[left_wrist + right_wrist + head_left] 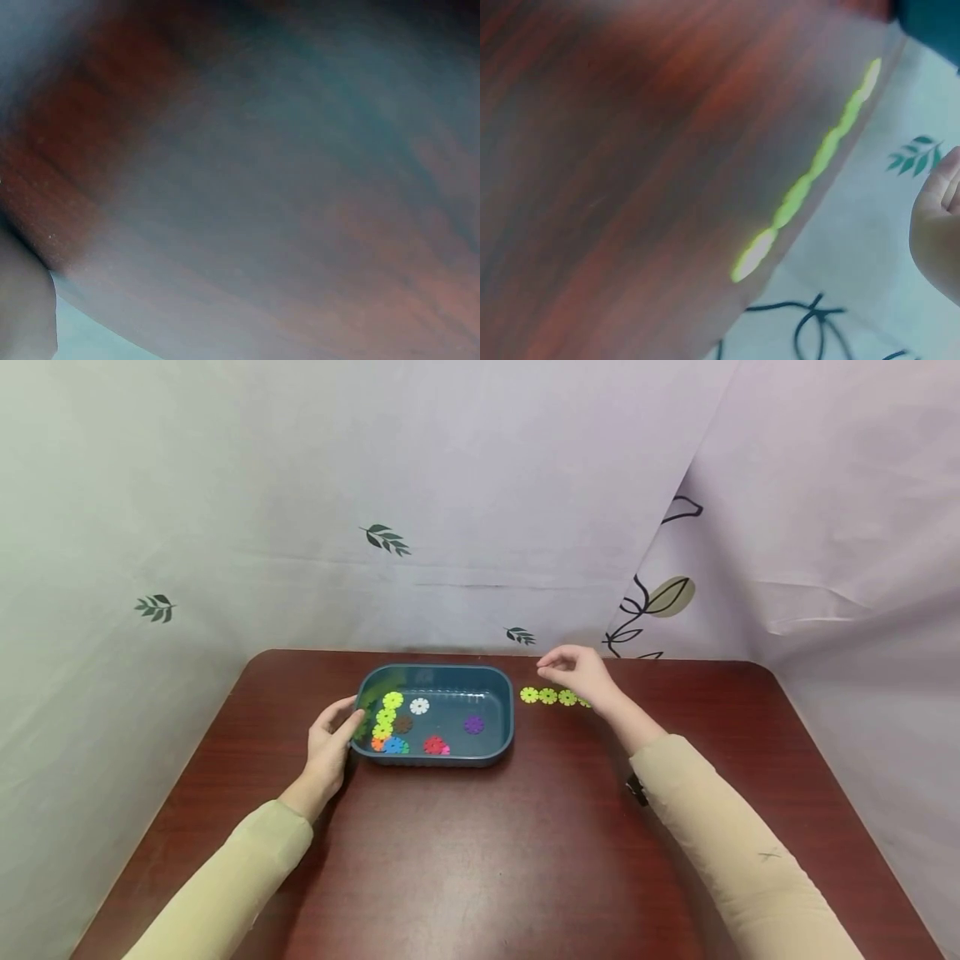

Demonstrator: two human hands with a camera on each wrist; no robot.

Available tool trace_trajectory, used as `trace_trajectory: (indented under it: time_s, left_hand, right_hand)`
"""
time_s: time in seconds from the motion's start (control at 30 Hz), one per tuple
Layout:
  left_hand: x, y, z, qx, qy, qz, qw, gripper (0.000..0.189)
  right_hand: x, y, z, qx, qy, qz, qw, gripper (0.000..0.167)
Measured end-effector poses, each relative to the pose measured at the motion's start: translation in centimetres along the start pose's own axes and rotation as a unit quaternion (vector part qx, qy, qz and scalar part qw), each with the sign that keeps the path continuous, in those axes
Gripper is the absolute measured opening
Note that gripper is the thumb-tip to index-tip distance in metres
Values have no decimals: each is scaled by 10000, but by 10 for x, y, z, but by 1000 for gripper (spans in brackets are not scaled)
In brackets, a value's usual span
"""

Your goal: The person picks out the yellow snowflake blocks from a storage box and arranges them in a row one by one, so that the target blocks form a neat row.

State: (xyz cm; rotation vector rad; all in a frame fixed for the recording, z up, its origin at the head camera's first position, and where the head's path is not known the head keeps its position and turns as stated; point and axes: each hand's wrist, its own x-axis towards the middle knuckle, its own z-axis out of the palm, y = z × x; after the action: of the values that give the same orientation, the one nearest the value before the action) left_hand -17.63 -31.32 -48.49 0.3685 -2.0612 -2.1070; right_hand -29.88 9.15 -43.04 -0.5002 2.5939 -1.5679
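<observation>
The left hand (327,745) grips the left rim of a dark blue plastic tray (431,760), thumb over the edge. Inside the tray lie yellow-green snowflake discs (385,716) along the left, plus a white disc (419,706), a brown disc (403,724), a purple disc (473,725), a blue disc (393,744) and a red disc (434,744). Above a row of yellow-green discs (548,696) to the tray's right hovers the right hand (581,673), fingers loosely bent, nothing visible between them. The right wrist view shows this row (810,176) edge to edge; the hand (936,225) is apart from it.
The brown wooden table (465,860) ends at a pale cloth backdrop (450,485) with leaf prints behind the tray. Part of the disc row's right end is hidden by the right hand. The left wrist view is mostly blurred.
</observation>
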Motion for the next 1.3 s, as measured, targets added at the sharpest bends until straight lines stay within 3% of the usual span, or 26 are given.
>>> trace_trajectory:
  time_s: [0.43,1.3]
  left_hand:
    - [0,-1,0,54,-33,54,10000,44]
    - [1,-1,-1,167,-16,-17,9999,44]
  right_hand:
    - [9,-41,41,81,-319,-350,9988,13]
    - [19,-75,130,471,-1160,-664,9899,13]
